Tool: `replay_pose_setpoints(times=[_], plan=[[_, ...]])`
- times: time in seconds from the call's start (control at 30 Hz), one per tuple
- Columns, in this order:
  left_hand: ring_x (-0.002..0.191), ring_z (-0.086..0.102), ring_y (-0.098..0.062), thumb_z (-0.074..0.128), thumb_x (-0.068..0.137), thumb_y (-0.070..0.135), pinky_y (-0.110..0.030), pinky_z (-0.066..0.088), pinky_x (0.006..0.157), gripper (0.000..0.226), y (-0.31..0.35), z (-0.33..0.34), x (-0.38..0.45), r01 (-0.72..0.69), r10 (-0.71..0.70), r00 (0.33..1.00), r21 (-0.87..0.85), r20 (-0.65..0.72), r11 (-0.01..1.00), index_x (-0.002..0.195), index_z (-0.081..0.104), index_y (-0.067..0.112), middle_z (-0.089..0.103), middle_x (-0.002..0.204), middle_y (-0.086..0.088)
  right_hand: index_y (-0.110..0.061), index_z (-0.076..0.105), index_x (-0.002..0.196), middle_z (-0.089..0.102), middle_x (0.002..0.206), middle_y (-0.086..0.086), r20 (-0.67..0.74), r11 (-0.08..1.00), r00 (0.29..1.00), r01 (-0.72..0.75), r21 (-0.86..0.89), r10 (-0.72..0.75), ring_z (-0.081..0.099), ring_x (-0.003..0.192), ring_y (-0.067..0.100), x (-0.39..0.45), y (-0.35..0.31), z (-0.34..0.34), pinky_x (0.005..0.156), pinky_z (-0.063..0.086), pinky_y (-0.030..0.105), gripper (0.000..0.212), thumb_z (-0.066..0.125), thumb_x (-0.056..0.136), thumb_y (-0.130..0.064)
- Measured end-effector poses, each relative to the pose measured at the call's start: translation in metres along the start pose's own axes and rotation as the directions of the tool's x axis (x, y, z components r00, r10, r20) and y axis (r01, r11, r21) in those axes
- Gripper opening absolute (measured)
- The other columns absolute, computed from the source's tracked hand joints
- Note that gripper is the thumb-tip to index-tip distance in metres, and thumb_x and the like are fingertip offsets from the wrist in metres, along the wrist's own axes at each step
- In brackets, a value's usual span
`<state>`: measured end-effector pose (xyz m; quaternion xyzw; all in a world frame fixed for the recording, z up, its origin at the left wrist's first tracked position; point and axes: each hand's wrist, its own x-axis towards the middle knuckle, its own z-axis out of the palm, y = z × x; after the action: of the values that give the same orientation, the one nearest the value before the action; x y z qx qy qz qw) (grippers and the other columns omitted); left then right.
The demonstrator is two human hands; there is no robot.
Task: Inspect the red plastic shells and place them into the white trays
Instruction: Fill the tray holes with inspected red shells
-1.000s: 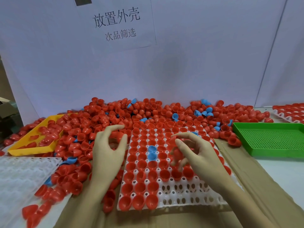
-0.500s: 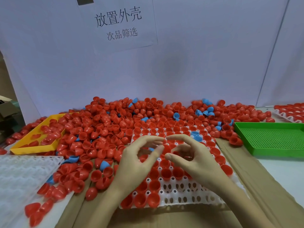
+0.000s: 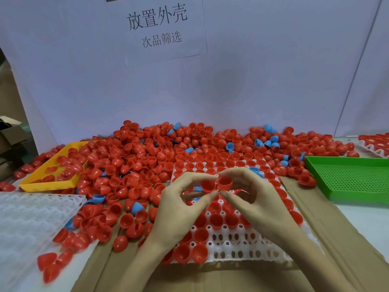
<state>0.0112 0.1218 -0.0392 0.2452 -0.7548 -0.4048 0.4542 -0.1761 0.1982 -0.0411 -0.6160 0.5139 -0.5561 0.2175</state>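
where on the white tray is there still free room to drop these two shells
Free sockets lie in the near rows of the white tray, right of the red shells at its front-left corner and below the right hand. The far rows are packed. The left hand and right hand each pinch a red shell above the middle.

1. Left hand [image 3: 179,209] and right hand [image 3: 261,203] cover the middle cells of the white tray [image 3: 242,247].
2. The filled tray [image 3: 376,146] at far right is cut off by the frame edge.
3. The empty tray [image 3: 31,218] at lower left is cut off and blurred.
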Motion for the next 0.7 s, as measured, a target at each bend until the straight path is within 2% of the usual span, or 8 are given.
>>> replay_pose_setpoints(times=[0.13,0.27,0.43,0.5,0.57,0.63,0.7], plan=[[0.119,0.069,-0.015,0.082,0.089,0.022,-0.026,0.055,0.100,0.069,0.002,0.003,-0.001,-0.035,0.035,0.997,0.003,-0.064,0.999,0.148,0.048,0.036,0.074,0.119,0.009,-0.026,0.066,0.118,0.074,0.114,-0.011,-0.031,0.999,0.999,0.032,-0.025,-0.033,0.072,0.111,0.015,0.000,-0.001,0.001,0.086,0.062,0.034,0.031,0.079,0.090,-0.021],[0.121,0.068,-0.014,0.081,0.089,0.020,-0.026,0.054,0.101,0.072,0.003,0.004,-0.002,-0.061,0.062,0.997,0.021,-0.050,0.998,0.149,0.044,0.033,0.073,0.122,0.011,-0.028,0.064,0.113,0.074,0.111,-0.011,-0.034,0.999,0.998,0.043,-0.030,-0.044,0.072,0.106,0.016,-0.001,-0.002,0.001,0.080,0.062,0.029,0.032,0.082,0.089,-0.016],[0.113,0.071,-0.013,0.081,0.089,0.028,-0.024,0.056,0.096,0.055,0.005,0.002,-0.003,-0.027,0.027,0.998,-0.002,-0.056,1.000,0.136,0.055,0.035,0.074,0.115,0.010,-0.027,0.067,0.114,0.075,0.102,-0.009,-0.038,1.000,0.999,0.014,-0.017,-0.014,0.074,0.095,0.019,-0.001,-0.003,0.002,0.075,0.063,0.032,0.025,0.079,0.091,-0.024],[0.104,0.073,-0.018,0.079,0.090,0.032,-0.028,0.059,0.091,0.036,0.006,-0.001,-0.002,0.007,-0.008,0.998,-0.009,-0.059,1.000,0.123,0.064,0.032,0.075,0.106,0.005,-0.026,0.071,0.109,0.076,0.096,-0.009,-0.038,1.000,0.999,-0.009,-0.012,0.009,0.075,0.087,0.017,-0.001,-0.003,0.002,0.072,0.061,0.027,0.015,0.073,0.095,-0.032],[0.095,0.074,-0.020,0.075,0.093,0.036,-0.031,0.060,0.086,0.019,0.007,-0.003,-0.002,0.043,-0.043,0.999,-0.006,-0.028,0.999,0.110,0.070,0.027,0.076,0.098,0.002,-0.023,0.073,0.102,0.075,0.086,-0.005,-0.029,1.000,0.999,-0.029,-0.005,0.029,0.074,0.075,0.016,-0.001,-0.004,0.002,0.067,0.057,0.020,0.017,0.066,0.098,-0.038],[0.090,0.075,-0.017,0.075,0.093,0.036,-0.026,0.059,0.082,0.017,0.009,-0.003,-0.001,0.068,-0.068,0.998,-0.042,0.019,0.997,0.105,0.072,0.024,0.077,0.095,0.001,-0.019,0.073,0.101,0.075,0.081,0.000,-0.008,0.998,0.998,-0.054,0.037,0.054,0.072,0.066,0.018,0.000,-0.004,0.002,0.062,0.053,0.017,0.023,0.061,0.101,-0.038],[0.093,0.076,-0.017,0.079,0.090,0.030,-0.022,0.058,0.083,0.019,0.012,-0.001,-0.002,0.052,-0.049,0.997,-0.058,0.059,0.997,0.106,0.073,0.022,0.078,0.098,0.002,-0.016,0.073,0.102,0.075,0.080,0.005,0.014,0.995,0.997,-0.074,0.070,0.073,0.071,0.064,0.019,0.001,-0.003,0.002,0.060,0.052,0.017,0.026,0.058,0.103,-0.037]])
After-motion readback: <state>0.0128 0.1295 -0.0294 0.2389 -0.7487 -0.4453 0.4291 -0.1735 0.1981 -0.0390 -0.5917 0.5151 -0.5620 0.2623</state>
